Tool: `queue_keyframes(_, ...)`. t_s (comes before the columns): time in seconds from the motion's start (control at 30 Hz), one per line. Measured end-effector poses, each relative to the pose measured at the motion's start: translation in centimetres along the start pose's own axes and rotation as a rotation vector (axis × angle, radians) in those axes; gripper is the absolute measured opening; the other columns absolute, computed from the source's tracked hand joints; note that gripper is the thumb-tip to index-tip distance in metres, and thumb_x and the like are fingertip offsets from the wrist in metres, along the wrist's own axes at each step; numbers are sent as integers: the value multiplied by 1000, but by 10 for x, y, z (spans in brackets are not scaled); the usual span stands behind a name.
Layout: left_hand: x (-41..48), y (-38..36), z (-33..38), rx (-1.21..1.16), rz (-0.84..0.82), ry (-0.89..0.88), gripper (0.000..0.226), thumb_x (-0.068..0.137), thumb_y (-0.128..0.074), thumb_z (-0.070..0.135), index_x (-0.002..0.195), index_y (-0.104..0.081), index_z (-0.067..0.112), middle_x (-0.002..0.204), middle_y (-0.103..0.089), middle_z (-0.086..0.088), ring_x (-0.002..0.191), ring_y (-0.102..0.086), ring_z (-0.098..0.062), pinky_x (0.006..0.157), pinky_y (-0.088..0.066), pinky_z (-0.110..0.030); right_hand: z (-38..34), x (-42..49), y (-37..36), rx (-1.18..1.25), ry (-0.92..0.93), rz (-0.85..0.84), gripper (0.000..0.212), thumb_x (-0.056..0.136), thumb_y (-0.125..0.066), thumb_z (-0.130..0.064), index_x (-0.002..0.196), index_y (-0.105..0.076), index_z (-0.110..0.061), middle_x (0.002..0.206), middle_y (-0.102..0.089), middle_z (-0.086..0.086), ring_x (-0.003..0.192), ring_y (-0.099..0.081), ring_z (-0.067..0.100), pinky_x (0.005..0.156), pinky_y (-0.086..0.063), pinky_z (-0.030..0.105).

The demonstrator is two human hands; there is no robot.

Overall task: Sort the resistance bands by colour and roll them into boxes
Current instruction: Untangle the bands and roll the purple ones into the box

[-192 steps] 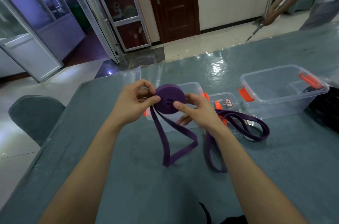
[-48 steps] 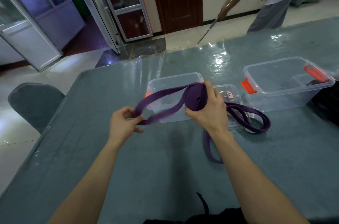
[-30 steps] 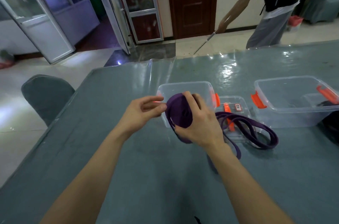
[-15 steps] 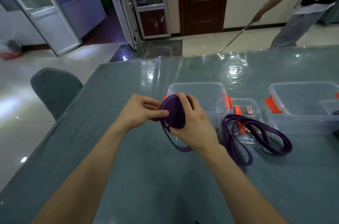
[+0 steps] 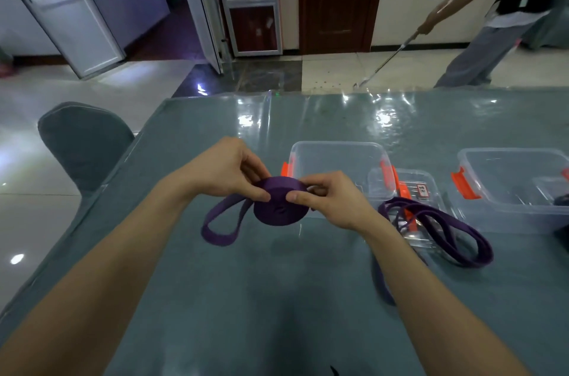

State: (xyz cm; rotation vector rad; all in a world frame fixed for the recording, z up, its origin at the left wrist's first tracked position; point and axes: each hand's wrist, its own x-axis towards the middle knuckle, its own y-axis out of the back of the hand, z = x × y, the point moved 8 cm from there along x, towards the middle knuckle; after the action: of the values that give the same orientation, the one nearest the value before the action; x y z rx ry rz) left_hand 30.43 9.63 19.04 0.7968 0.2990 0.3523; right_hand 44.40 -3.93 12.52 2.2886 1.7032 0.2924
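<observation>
**Left hand [image 5: 224, 172] and right hand [image 5: 334, 201] pinch the purple roll [image 5: 278, 210]**

Fingers of both hands are curled round the purple roll, with both thumbs pressed on its near flat side; the roll is held up between the two hands, above the table [image 5: 277, 298]; a loose tail [image 5: 219, 238] of the same band hangs down from the roll below the left hand and bends into a small loop. Just behind the hands stands a clear box [image 5: 335, 144] with orange clips, open on top; only clear plastic shows through its walls. Right of the right hand lies a small clear box [image 5: 431, 183] with a little sticker [image 5: 422, 190] and an orange bit; more purple bands [image 5: 452, 223] lie in a loose heap across this small box and on the table by the right wrist; one strand runs under the right arm. Farther right stands a big clear box [image 5: 508, 151] with orange clips, open on top; something dark shows at its far right end, and I cannot tell if it is inside. Far to the left of the left hand is a grey chair [image 5: 83, 144]; far behind the hands a person [image 5: 480, 49] holds a long stick [image 5: 388, 59] down to the floor.
</observation>
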Motion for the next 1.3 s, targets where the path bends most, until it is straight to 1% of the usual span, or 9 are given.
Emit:
queue_keyframes(0.13, 7, 4, 5, 77, -56, -28, 24, 75, -99, 19, 95, -88, 25, 83, -83, 12, 83, -81, -4, 87, -68, -36, -8, 2, -3, -164, 31, 5, 36, 75, -92, -55, 104, -82, -36, 98, -80, -17, 95, -73, 3, 84, -58, 32)
queue_keyframes(0.3, 20, 6, 18, 115, -78, -113, 25, 74, -99, 17, 91, -86, 30, 80, -83, 13, 80, -80, -3, 83, -67, -30, -7, 3, 7, -42, 24, 49, 19, 78, -97, -28, 91, -82, -30, 84, -81, 2, 73, -78, 23, 72, -66, 39)
queue_keyframes(0.47, 37, 5, 34, 167, -132, -186, 25, 75, -99, 22, 96, -87, 30, 83, -83, 15, 82, -80, -2, 87, -67, -35, -8, 6, 9, -110, -3, 55, 31, 76, -98, -30, 100, -80, -24, 85, -82, 4, 66, -79, 27, 72, -67, 50)
queue_keyframes(0.63, 47, 17, 11, -186, -96, -185, 37, 76, -97, 28, 111, -87, 22, 102, -86, -1, 99, -83, -19, 96, -64, -32, -7, 3, 37, 128, 41, 145, 36, 78, -96, -25, 110, -82, -17, 92, -83, 7, 71, -80, 34, 69, -68, 43)
queue_keyframes(0.77, 47, 6, -20, -451, 8, -165, 39, 74, -97, 28, 111, -87, 25, 106, -85, -6, 104, -82, -22, 93, -62, -23, 0, 1, 53, 387, 97, 246, 37, 82, -92, -18, 116, -80, -9, 104, -82, 13, 87, -80, 36, 63, -66, 35)
queue_keyframes(1.0, 60, -29, -29, -843, 199, -127, 62, 64, -103, 47, 114, -86, 15, 109, -83, -17, 99, -82, -30, 85, -66, -33, 26, 7, 46, 761, 70, 376, 46, 78, -89, -24, 118, -77, -4, 112, -80, 17, 90, -78, 30, 61, -61, 29)
queue_keyframes(1.1, 64, -24, -24, -752, 155, -102, 48, 67, -100, 36, 108, -87, 14, 103, -84, -17, 93, -83, -29, 80, -66, -31, 44, 5, 37, 791, -13, 314, 52, 76, -90, -24, 121, -75, -3, 115, -79, 17, 98, -78, 35, 66, -64, 34)
queue_keyframes(1.17, 68, -21, -20, -611, 84, -80, 41, 70, -98, 30, 106, -87, 14, 99, -84, -15, 92, -83, -30, 81, -66, -29, 51, 2, 44, 641, -50, 260, 47, 78, -94, -23, 119, -77, -8, 116, -80, 14, 102, -78, 38, 68, -66, 40)
queue_keyframes(1.3, 89, -33, -6, -319, -149, -30, 31, 76, -98, 25, 105, -88, 22, 95, -85, -5, 93, -84, -21, 86, -66, -26, 59, 6, 67, 322, -117, 169, 43, 80, -95, -30, 119, -78, -24, 113, -81, 2, 96, -80, 29, 56, -64, 39)
